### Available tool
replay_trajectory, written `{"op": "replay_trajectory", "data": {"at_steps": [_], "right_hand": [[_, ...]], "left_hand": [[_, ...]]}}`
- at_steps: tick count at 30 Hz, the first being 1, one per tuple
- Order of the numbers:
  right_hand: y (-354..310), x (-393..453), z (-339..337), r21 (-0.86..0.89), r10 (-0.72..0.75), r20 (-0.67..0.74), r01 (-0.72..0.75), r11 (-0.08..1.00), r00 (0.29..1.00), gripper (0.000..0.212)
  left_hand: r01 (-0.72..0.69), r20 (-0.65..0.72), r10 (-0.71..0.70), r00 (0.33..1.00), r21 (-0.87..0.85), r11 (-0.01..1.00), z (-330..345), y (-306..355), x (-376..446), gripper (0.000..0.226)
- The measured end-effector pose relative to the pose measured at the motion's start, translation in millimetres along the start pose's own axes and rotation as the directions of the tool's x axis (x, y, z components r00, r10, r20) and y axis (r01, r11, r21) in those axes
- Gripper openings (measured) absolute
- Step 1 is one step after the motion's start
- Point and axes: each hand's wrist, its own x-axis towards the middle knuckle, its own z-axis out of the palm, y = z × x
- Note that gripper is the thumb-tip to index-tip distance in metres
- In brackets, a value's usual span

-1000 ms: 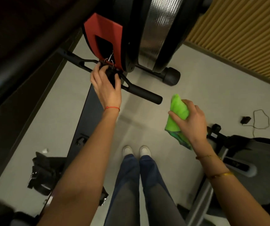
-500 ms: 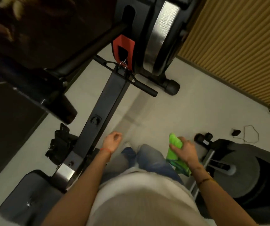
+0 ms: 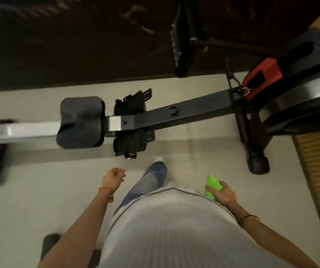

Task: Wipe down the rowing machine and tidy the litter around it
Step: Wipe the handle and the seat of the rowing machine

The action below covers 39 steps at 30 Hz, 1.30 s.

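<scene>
1. The right hand [image 3: 225, 194] hangs at the hip, fingers curled round a bunched bright green microfibre cloth [image 3: 212, 186]; the left hand [image 3: 114, 176] hangs loosely curled and holds nothing, well clear of any part of the machine
2. The long black-and-silver rowing machine [image 3: 176, 118] lies crosswise ahead of the person on the pale floor [image 3: 29, 190], with nothing touching it
3. Its dark padded seat [image 3: 81, 121] sits on the silver rail [image 3: 20, 131] just beside the strapped black footrests [image 3: 131, 143], and the red strap housing [image 3: 261, 78] is at the far right by the flywheel
4. A second ago the left hand gripped the pull handle at that red housing while the right held the cloth up beside it; since then both arms have dropped and the view has swung round to take in the seat and rail
5. I judge this to mean the handle end is finished with and the seat, rail or footrests come next
6. No litter is plain to see in this blurred view
</scene>
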Motion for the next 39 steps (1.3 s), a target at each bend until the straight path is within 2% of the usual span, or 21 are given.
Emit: {"op": "replay_trajectory", "data": {"at_steps": [4,7,8,10,13,17,20,22,23,25,29,30,33,37,39], "right_hand": [[-53,8,12,-0.199,-0.155,0.104,0.173,0.965,0.982,0.038],[-105,11,45,-0.318,-0.269,0.191,0.318,0.893,0.944,0.052],[-122,10,58,-0.344,-0.303,0.222,0.365,0.865,0.927,0.054],[-158,5,86,-0.374,-0.374,0.295,0.466,0.802,0.879,0.044],[-212,-14,131,-0.382,-0.432,0.379,0.564,0.732,0.818,0.039],[-276,-34,204,-0.464,-0.463,0.462,0.651,0.6,0.756,0.045],[-318,-54,269,-0.517,-0.465,0.53,0.705,0.485,0.709,0.049],[-338,-67,307,-0.529,-0.466,0.557,0.727,0.438,0.687,0.05],[-345,-72,322,-0.545,-0.457,0.566,0.728,0.416,0.686,0.051],[-354,-76,347,-0.587,-0.426,0.571,0.711,0.387,0.702,0.054],[-375,-76,389,-0.651,-0.334,0.559,0.651,0.391,0.759,0.056],[-384,-74,400,-0.674,-0.305,0.545,0.625,0.394,0.781,0.059],[-416,-65,448,-0.721,-0.228,0.519,0.566,0.4,0.823,0.066],[-483,-90,539,-0.714,-0.231,0.576,0.621,0.323,0.784,0.056],[-528,-129,592,-0.69,-0.262,0.608,0.662,0.294,0.75,0.06]], "left_hand": [[0.188,-0.116,-0.235,0.965,-0.314,0.931,-14,-80,-49,0.027],[0.295,-0.123,-0.402,0.908,-0.493,0.818,-11,-133,-80,0.029],[0.322,-0.131,-0.46,0.878,-0.549,0.771,-8,-149,-90,0.029],[0.38,-0.128,-0.579,0.805,-0.638,0.669,1,-177,-104,0.03],[0.454,-0.064,-0.703,0.709,-0.721,0.524,5,-208,-126,0.03],[0.392,0.027,-0.768,0.64,-0.871,0.296,-14,-249,-126,0.02],[0.326,0.051,-0.761,0.647,-0.921,0.215,-43,-280,-117,0.029],[0.245,0.074,-0.77,0.633,-0.963,0.109,-69,-289,-113,0.014],[0.215,0.061,-0.781,0.622,-0.972,0.095,-81,-296,-107,0.01],[0.178,0.064,-0.781,0.621,-0.982,0.06,-104,-310,-95,0.017],[0.113,0.045,-0.769,0.638,-0.993,0.036,-154,-340,-75,0.026],[0.104,0.054,-0.756,0.652,-0.994,0.018,-171,-343,-72,0.022],[0.049,0.035,-0.769,0.639,-0.999,-0.004,-218,-364,-54,0.013],[-0.041,0.072,-0.81,0.582,-0.992,-0.117,-280,-406,-27,0.01],[-0.062,0.108,-0.829,0.549,-0.984,-0.169,-314,-421,-17,0.01]]}}
